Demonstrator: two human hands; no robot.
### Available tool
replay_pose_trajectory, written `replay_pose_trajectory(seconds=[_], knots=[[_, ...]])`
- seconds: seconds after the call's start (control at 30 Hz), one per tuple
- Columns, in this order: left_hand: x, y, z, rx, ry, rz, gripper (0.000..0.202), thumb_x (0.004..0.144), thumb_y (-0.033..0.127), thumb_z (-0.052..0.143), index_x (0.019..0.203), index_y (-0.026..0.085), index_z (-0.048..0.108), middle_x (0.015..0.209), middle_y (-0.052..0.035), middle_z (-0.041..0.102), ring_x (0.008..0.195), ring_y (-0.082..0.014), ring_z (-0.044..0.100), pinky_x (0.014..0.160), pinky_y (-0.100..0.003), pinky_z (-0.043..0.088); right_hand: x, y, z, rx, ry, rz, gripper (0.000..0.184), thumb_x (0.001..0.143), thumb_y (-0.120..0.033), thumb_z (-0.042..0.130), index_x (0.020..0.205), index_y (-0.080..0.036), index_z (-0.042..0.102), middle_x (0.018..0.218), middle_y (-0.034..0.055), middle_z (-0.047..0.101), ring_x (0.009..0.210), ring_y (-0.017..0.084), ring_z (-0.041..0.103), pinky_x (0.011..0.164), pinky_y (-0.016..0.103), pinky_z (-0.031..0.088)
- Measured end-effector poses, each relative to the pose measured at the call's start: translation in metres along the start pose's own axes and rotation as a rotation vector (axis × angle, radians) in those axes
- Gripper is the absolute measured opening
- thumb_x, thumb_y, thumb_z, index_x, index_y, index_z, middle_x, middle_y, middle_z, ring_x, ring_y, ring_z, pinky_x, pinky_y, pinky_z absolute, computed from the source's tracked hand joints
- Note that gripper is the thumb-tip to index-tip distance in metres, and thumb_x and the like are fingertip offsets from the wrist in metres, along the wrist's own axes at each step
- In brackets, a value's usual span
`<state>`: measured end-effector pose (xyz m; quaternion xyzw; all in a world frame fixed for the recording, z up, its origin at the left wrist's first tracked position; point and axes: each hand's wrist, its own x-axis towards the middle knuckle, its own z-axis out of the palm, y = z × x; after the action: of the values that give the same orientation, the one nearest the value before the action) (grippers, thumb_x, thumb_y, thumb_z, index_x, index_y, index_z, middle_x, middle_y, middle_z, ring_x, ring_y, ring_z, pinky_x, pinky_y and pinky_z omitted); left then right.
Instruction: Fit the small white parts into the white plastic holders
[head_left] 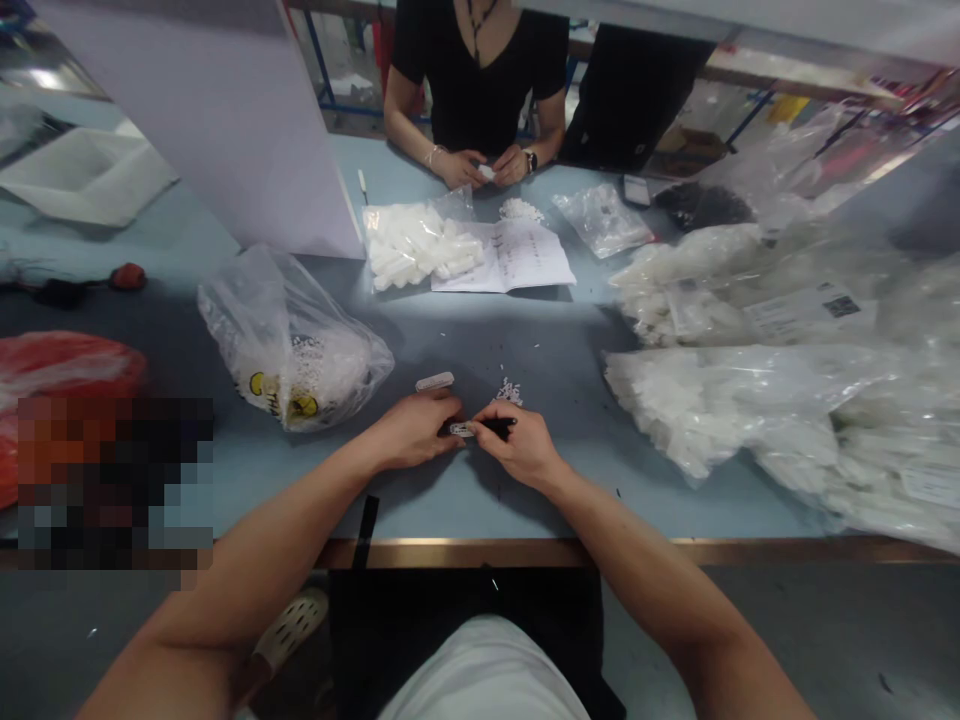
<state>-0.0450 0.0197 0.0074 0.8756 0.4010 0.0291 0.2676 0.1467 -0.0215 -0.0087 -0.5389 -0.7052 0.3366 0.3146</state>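
My left hand point(421, 430) is closed on a small white plastic part point(459, 429) with openings in its face, held just above the table. My right hand point(517, 445) pinches a thin black tool point(501, 427), its tip end at the white part; whether it is a pen or tweezers I cannot tell. A similar long white part point(435, 381) lies on the table just beyond my left hand. Past my right fingers is a small pile of tiny white pieces point(510, 390). A few single pieces are scattered farther out.
A clear bag of tiny white pieces point(322, 365) stands at left. Large bags of white parts point(720, 400) line the right. Across the table, a person's hands point(487, 168) hold a small white part behind a bag point(420, 245) and a paper sheet point(525, 258). A red bag point(67, 370) lies far left.
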Motion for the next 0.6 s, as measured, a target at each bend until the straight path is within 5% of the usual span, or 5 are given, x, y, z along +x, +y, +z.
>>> replay_pose_trajectory(seconds=[0.6], knots=[[-0.0005, 0.0000, -0.0004, -0.009, -0.005, -0.007, 0.021, 0.083, 0.038, 0.052, 0.086, 0.019, 0.058, 0.087, -0.0059, 0.058, 0.077, -0.0204, 0.057, 0.067, -0.030, 0.042, 0.0009, -0.0016, 0.0012, -0.011, 0.004, 0.012, 0.017, 0.082, -0.036, 0.059, 0.078, -0.022, 0.068, 0.073, 0.0007, 0.068, 0.063, 0.012, 0.059, 0.061, 0.023, 0.043]])
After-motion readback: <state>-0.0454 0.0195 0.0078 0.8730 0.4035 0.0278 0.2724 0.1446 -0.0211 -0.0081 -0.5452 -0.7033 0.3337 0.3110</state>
